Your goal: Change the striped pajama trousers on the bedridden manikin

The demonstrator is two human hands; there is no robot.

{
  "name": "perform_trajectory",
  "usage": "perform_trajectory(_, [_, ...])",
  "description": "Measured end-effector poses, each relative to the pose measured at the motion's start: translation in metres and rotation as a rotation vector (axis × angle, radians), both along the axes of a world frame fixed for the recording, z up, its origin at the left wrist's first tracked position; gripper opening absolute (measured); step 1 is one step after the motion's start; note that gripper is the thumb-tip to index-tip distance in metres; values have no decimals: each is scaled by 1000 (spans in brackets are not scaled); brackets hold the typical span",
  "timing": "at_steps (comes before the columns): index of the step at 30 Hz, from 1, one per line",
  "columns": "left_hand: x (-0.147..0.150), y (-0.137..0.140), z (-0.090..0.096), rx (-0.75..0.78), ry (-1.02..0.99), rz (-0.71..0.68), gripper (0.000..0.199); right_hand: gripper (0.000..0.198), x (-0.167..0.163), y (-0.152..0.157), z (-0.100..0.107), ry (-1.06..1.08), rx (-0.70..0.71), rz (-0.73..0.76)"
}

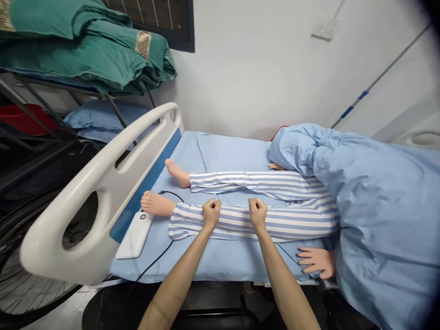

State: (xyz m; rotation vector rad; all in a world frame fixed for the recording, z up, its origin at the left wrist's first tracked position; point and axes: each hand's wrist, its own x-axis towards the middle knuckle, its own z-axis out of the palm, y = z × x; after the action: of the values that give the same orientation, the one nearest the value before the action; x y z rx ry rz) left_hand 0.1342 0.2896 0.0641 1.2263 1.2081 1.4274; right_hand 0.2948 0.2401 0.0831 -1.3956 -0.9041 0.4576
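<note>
A manikin in blue-and-white striped trousers (pixel 292 220) lies on a bed with a blue sheet (pixel 233 153). My left hand (pixel 211 212) is a fist over the near leg, between knee and ankle. Closed the same way, my right hand (pixel 257 211) sits further right over that leg. Nothing shows in either fist; whether they touch the cloth I cannot tell. The manikin's bare near foot (pixel 158 204) and far foot (pixel 178 173) point left. Its near hand (pixel 316 262) rests palm-down by the blue quilt (pixel 381 206), which hides the upper body.
At the left stands the bed's footboard (pixel 99 160). A white power bank (pixel 135 234) with a black cable lies beside it on the sheet. Green folded bedding (pixel 85 50) sits on a rack behind, and a wheelchair wheel (pixel 30 293) is at lower left.
</note>
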Motion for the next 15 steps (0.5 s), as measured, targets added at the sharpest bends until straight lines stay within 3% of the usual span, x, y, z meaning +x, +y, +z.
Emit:
perform_trajectory(4, [3, -8, 20, 23, 28, -36, 41, 45, 29, -12, -21, 28, -60, -53])
perform_trajectory(8, [51, -25, 38, 12, -4, -172, 41, 43, 35, -15, -23, 157, -50, -31])
perform_trajectory(12, [103, -44, 23, -29, 34, -280, 40, 43, 65, -23, -3, 205, 12, -76])
perform_trajectory(15, [113, -51, 6, -4, 141, -303, 41, 44, 106, -37, 6, 98, 30, -126])
